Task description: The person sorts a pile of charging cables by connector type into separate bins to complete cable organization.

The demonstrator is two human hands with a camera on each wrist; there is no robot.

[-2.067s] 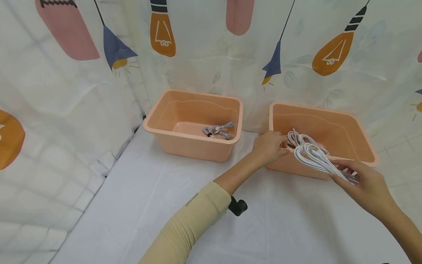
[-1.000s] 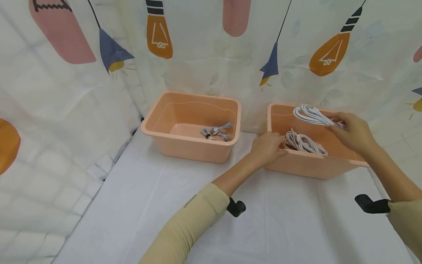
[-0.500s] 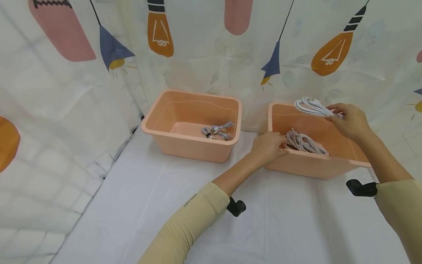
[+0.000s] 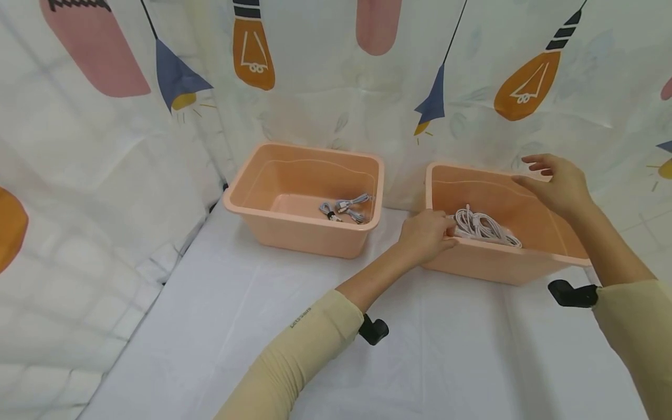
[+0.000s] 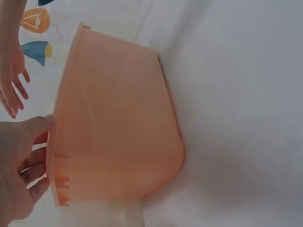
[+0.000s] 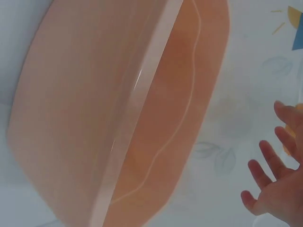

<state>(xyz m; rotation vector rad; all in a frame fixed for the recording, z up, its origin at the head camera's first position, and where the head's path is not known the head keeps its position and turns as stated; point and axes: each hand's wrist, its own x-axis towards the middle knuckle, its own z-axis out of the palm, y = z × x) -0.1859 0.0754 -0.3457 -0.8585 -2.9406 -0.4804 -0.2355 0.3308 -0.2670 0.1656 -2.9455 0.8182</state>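
Observation:
A peach plastic bin (image 4: 499, 265) stands on the right, with several coiled white cables (image 4: 485, 226) at its left end. My left hand (image 4: 426, 234) grips that bin's rim near the front left corner; in the left wrist view its thumb (image 5: 40, 126) lies outside and the fingers go over the edge. Above the bin's right half hovers my right hand (image 4: 559, 182), its fingers spread with nothing between them. The right wrist view also has the spread fingers (image 6: 272, 158) beside the bin, apart from its rim.
A second peach bin (image 4: 294, 230) stands to the left, holding a few small grey cable bundles (image 4: 353, 204) at its right end. Both bins sit on a white-covered table (image 4: 315, 280) against a printed curtain (image 4: 325, 105). Black mounts (image 4: 572, 294) stick out from the sleeves.
My right hand raised a coiled white cable from the right bin's front to above it, then let it go. The left hand has kept hold of the rim throughout.

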